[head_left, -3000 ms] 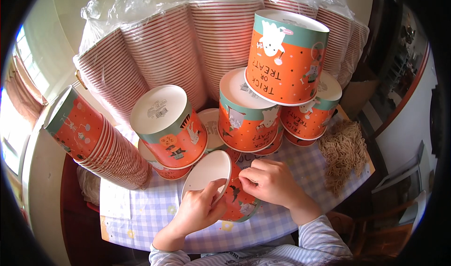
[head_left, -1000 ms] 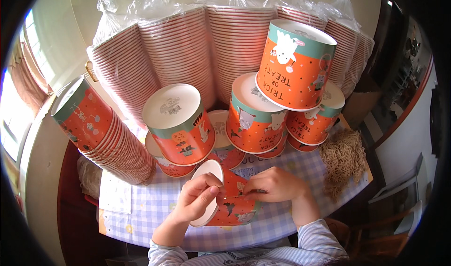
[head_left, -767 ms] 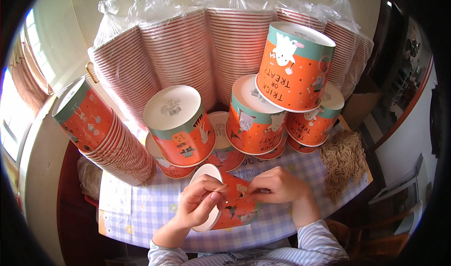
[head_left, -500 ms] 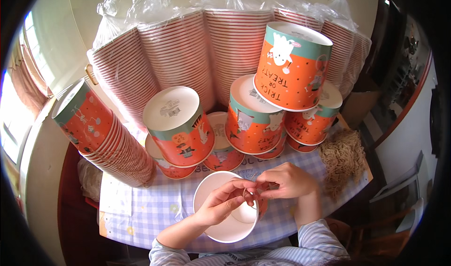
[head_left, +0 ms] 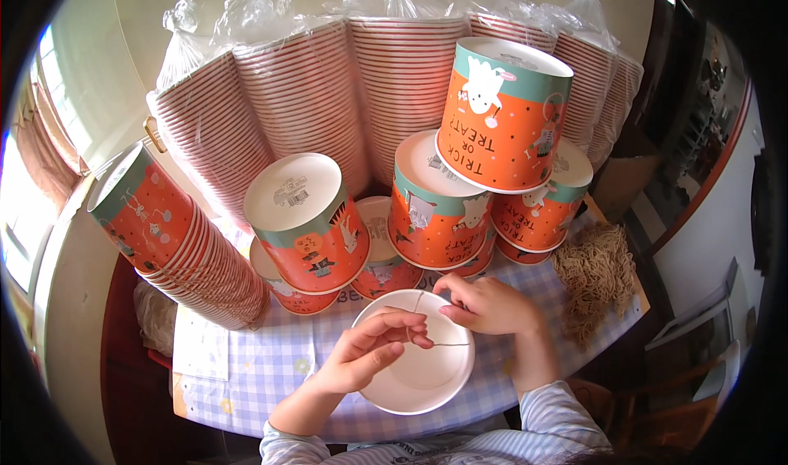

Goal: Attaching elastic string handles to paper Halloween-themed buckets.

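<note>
A white-lined paper bucket stands mouth up at the table's near edge. Over its opening, my left hand pinches a thin, tan string. One length of the string runs up toward the far rim and another stretches right across the mouth. At the bucket's far right rim is my right hand, its fingers curled and the thumb near the rim. Whatever lies between those fingers is hidden.
Upside-down orange and green buckets stand stacked beyond my hands, one bucket topmost. Nested buckets lean at left. Plastic-wrapped stacks line the back. A string bundle lies right on the checked tablecloth.
My hands were together over the bucket and have come apart. My right hand has moved up to the rim. The bucket has shifted right, and the string now shows.
</note>
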`<state>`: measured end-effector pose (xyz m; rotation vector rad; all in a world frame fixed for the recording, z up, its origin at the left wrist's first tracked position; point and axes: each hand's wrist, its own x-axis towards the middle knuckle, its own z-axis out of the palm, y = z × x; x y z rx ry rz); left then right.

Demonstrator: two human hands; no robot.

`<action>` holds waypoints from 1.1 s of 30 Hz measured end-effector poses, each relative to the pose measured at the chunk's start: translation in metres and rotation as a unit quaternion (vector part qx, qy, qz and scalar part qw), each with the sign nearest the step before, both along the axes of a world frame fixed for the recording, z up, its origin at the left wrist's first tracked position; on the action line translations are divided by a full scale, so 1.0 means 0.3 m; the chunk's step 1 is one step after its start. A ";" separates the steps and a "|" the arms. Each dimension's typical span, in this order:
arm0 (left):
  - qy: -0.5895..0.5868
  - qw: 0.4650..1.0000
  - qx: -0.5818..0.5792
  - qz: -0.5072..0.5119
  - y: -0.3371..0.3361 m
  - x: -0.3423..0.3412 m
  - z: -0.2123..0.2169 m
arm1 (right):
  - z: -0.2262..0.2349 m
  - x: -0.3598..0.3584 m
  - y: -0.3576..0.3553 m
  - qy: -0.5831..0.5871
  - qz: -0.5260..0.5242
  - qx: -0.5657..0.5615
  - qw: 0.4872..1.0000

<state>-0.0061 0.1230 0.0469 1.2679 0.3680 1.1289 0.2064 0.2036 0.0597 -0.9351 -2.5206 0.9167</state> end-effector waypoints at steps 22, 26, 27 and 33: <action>0.362 0.912 0.118 0.153 0.011 -0.012 0.039 | 0.018 -0.012 -0.037 0.218 0.193 -0.214 0.932; 0.358 0.910 0.143 0.156 0.010 -0.012 0.043 | -0.003 -0.034 -0.046 0.333 0.192 -0.334 0.860; 0.361 0.909 0.148 0.145 0.009 -0.010 0.050 | -0.004 -0.031 -0.047 0.351 0.200 -0.376 0.834; 0.336 0.922 0.144 0.127 -0.005 -0.001 0.054 | 0.009 -0.035 -0.071 0.395 0.160 -0.448 0.786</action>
